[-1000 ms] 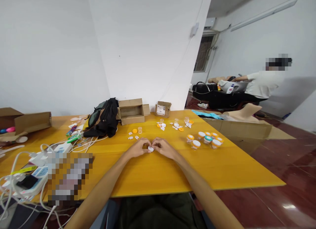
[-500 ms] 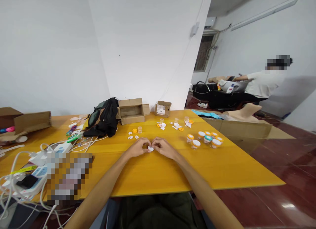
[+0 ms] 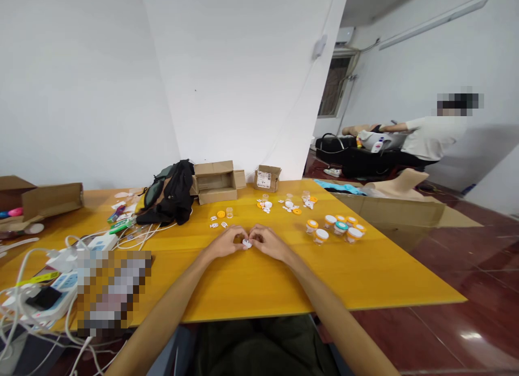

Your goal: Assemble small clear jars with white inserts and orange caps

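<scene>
Head view: left grip (image 3: 224, 244) and right grip (image 3: 271, 243) meet fingertip to fingertip at mid-worktop (image 3: 365, 281). Both are pinched closed on one small white piece (image 3: 246, 244), held just above the yellow surface; too small to tell what it is. Lidded jars (image 3: 336, 227) cluster to the right, near. Loose lids and bits (image 3: 286, 205) lie beyond. Black bag (image 3: 170, 195) and open cardboard box (image 3: 214, 182) far left. A person in a white top (image 3: 430, 139) works well apart.

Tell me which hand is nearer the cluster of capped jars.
Right. The right hand sits left of the capped jars, apart from them; the left hand lies further left, beyond it. Both hands pinch a small white piece between them.
</scene>
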The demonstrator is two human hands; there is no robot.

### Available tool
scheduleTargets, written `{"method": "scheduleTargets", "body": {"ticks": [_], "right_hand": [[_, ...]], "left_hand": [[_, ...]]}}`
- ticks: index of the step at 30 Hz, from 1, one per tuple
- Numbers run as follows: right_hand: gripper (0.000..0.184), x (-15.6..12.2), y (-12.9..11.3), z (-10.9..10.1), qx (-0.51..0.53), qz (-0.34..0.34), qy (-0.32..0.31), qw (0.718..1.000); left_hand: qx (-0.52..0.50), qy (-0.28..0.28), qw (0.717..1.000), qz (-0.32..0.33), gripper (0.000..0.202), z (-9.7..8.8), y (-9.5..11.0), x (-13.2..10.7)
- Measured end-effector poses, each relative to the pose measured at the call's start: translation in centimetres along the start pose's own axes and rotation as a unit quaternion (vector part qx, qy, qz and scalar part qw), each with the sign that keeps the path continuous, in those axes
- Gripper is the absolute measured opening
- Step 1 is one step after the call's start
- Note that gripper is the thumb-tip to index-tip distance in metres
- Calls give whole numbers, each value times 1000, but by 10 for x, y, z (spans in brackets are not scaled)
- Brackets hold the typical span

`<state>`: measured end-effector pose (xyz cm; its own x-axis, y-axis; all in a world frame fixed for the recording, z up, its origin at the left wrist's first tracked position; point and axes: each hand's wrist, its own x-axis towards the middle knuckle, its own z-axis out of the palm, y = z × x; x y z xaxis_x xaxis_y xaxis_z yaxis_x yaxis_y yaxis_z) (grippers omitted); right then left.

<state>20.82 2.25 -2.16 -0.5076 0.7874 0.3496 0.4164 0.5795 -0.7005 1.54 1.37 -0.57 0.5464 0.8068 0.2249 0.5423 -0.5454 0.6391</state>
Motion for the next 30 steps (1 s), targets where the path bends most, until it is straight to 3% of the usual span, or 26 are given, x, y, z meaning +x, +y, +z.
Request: {"method": "scheduleTargets", "body": {"ticks": [30], "right_hand": [[11, 3, 5, 4, 13, 12, -6, 1000]], "left_hand": [[-12, -1, 1000, 0, 8, 0, 0, 0]]}}
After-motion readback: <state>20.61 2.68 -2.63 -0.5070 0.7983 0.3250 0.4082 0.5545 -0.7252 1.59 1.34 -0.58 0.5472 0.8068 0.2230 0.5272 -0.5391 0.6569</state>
